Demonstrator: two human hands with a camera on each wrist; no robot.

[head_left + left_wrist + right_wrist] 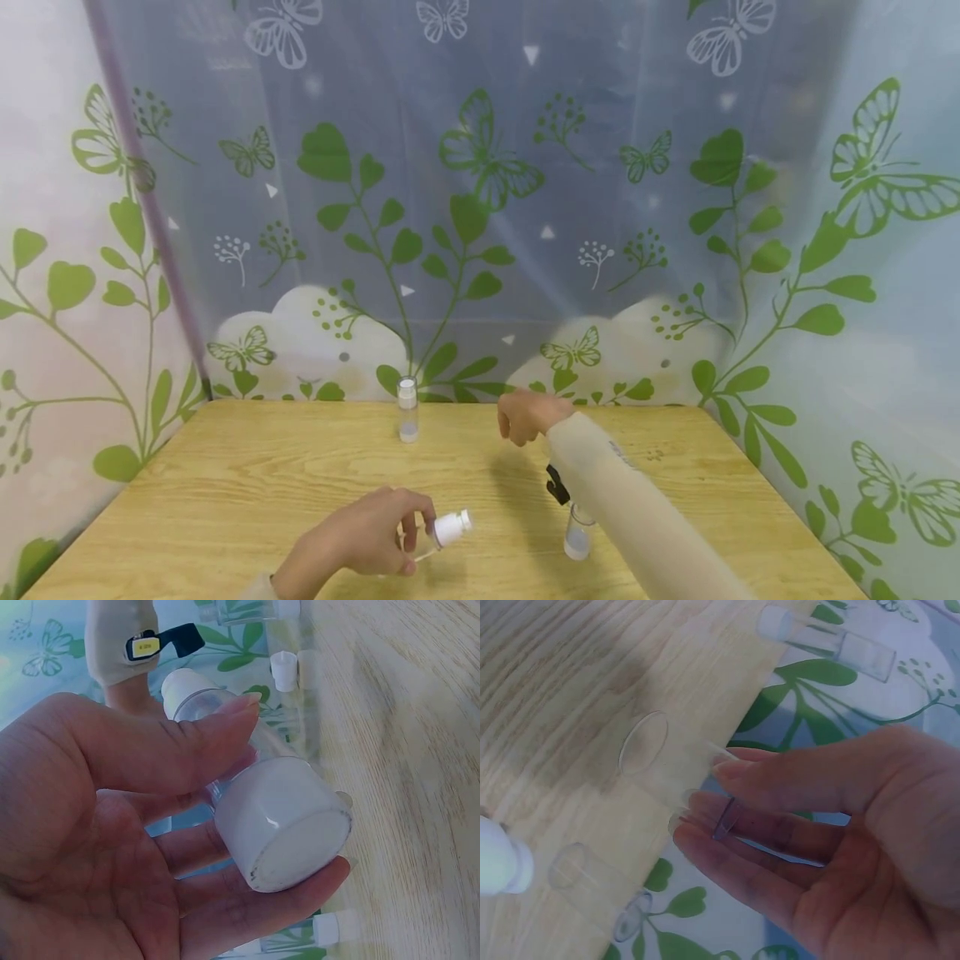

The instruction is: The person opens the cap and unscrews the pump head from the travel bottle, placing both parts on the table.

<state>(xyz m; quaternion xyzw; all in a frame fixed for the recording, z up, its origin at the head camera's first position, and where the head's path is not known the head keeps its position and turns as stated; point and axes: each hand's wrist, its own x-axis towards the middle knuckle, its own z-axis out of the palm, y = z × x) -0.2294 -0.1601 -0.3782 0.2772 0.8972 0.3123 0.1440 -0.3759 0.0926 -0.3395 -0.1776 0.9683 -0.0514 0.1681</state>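
Note:
My left hand (375,533) holds a small clear pump bottle (285,821) between thumb and fingers, tilted over the table. The bottle's white base faces the left wrist camera, and its white pump top (452,527) points right in the head view. Farther forward, my right hand (531,414) pinches a clear cylindrical cap (649,746) between thumb and fingertips. The cap's round rim is turned toward the table in the right wrist view. In the head view, the back of the hand hides this cap.
A capped bottle (407,410) stands near the table's back edge. Another clear bottle with a white base (577,543) stands partly behind my right sleeve (630,500). The right wrist view shows a clear cylinder (592,889) and a white rounded piece (502,859) on the table (247,475).

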